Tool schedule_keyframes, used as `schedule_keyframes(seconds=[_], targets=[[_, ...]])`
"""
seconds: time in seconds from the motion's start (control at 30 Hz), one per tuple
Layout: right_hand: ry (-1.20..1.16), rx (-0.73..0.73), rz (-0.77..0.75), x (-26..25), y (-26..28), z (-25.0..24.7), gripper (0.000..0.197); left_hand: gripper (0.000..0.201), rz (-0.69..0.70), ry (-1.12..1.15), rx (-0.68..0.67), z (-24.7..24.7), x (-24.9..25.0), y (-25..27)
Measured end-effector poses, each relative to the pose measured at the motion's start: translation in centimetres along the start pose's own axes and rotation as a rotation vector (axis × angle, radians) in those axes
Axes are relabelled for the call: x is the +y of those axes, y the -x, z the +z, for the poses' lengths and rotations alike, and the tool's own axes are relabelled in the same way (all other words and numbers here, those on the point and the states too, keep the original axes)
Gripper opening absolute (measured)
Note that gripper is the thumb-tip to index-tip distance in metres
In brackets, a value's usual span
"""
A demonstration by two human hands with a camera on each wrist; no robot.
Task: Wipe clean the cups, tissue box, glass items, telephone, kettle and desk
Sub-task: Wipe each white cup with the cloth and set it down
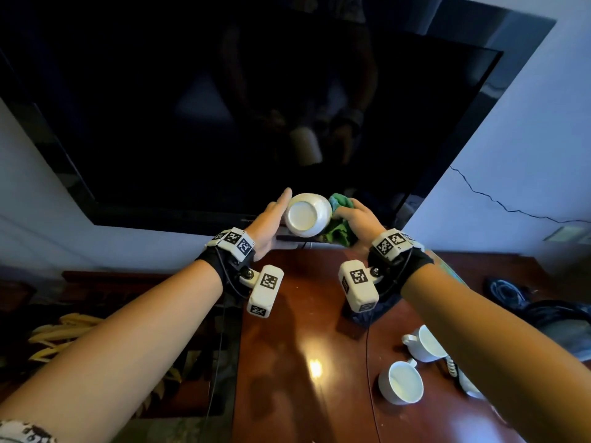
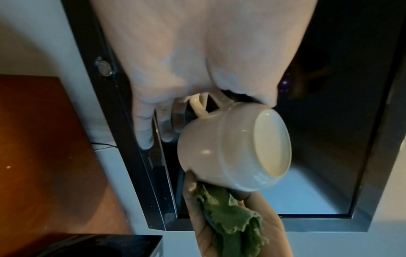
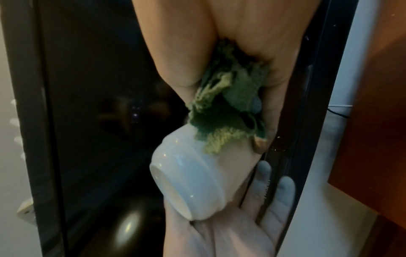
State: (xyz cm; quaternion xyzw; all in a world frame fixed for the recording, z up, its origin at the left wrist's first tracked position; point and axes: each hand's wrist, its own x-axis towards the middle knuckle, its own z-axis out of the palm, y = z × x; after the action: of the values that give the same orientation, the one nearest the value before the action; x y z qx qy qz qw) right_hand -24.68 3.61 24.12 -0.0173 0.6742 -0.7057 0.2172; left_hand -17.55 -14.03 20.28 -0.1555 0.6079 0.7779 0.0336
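Note:
A white cup [image 1: 307,215] is held sideways in the air in front of the TV, its base turned toward me. My left hand [image 1: 273,219] grips it from the left, thumb along the base rim and the handle [image 2: 198,107] tucked between thumb and fingers. In the right wrist view the cup [image 3: 197,182] lies against the left palm [image 3: 230,231]. My right hand [image 1: 361,219] clutches a crumpled green cloth [image 1: 339,231] and presses it on the cup's right side. The cloth [image 3: 222,113] covers part of the cup wall near the rim. The cup's inside is hidden.
Just behind the hands is a large dark TV screen [image 1: 256,107]. On the brown wooden desk [image 1: 303,346] two more white cups [image 1: 401,383] [image 1: 425,343] stand at the right, beside a telephone's coiled cord [image 1: 452,366]. A thin cable [image 1: 371,378] crosses the desk.

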Motion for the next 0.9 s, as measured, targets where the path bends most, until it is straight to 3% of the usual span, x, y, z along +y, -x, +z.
schedule_keyframes(seconds=[0.2,0.37,0.47,0.57,0.67,0.83,0.9], targets=[[0.436,-0.089,-0.285,1.8,0.1,-0.5,0.03,0.054,-0.15,-0.056,-0.016,0.1,-2.3,-0.1],[0.673,-0.143,-0.377,2.8,-0.9,-0.7,0.037,0.075,-0.22,-0.125,-0.124,-0.3,-3.1,0.7],[0.703,-0.175,-0.38,2.9,-1.5,-0.7,0.036,0.075,-0.224,-0.145,-0.12,-0.3,-3.1,1.0],[0.526,-0.17,-0.32,3.0,-2.0,-0.6,0.032,0.072,-0.141,-0.19,-0.004,-0.3,-3.9,0.5],[0.332,-0.039,-0.199,3.9,-3.2,-0.6,0.027,0.064,-0.026,-0.291,0.103,-0.4,-5.1,-0.3],[0.471,0.02,0.034,6.7,-5.2,-0.7,0.017,0.074,0.192,-0.704,0.214,-1.0,-6.8,-1.4],[0.495,-0.005,0.113,7.7,-5.7,-0.8,0.031,0.075,0.236,-0.751,0.245,-1.2,-7.6,-1.8]])
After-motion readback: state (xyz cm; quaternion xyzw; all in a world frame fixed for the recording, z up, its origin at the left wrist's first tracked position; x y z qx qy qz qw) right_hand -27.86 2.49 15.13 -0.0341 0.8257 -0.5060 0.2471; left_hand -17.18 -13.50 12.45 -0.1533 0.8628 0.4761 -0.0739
